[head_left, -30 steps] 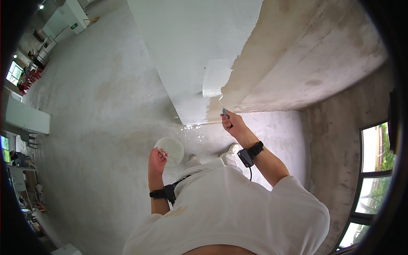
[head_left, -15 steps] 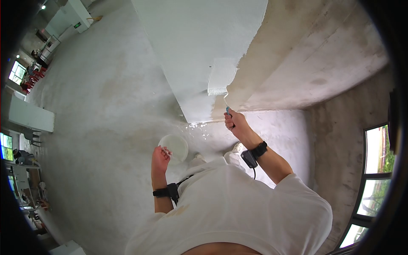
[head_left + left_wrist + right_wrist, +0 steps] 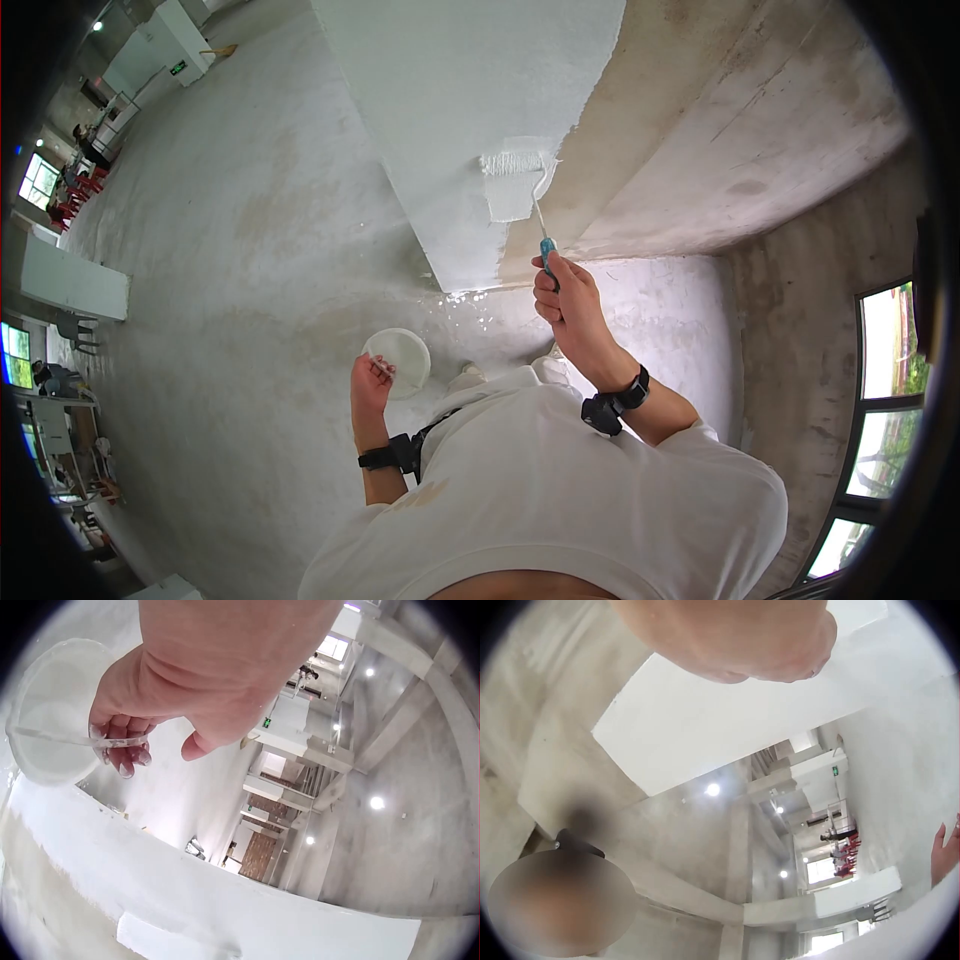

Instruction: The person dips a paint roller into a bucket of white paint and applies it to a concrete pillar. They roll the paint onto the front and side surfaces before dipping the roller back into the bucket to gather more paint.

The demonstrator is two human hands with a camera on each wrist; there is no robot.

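While the head view shows the right hand [image 3: 568, 300] wrapped round the blue handle of the paint roller [image 3: 515, 163], whose sleeve lies on the wall [image 3: 470, 80] at the edge between white coat and bare plaster, the left hand [image 3: 371, 381] hooks the wire bail of the paint bucket [image 3: 398, 360] low at the person's side. From the left wrist, curled fingers [image 3: 124, 746] hold that bail above the white pail; the right wrist view hides the grip. Rolling seems mid-stroke, and the next pass likely calls for even pressure toward the bare patch.

Bare grey concrete floor [image 3: 250, 260], white paint splatter [image 3: 462, 300] at the wall base, person's white shoes [image 3: 548, 352] on it
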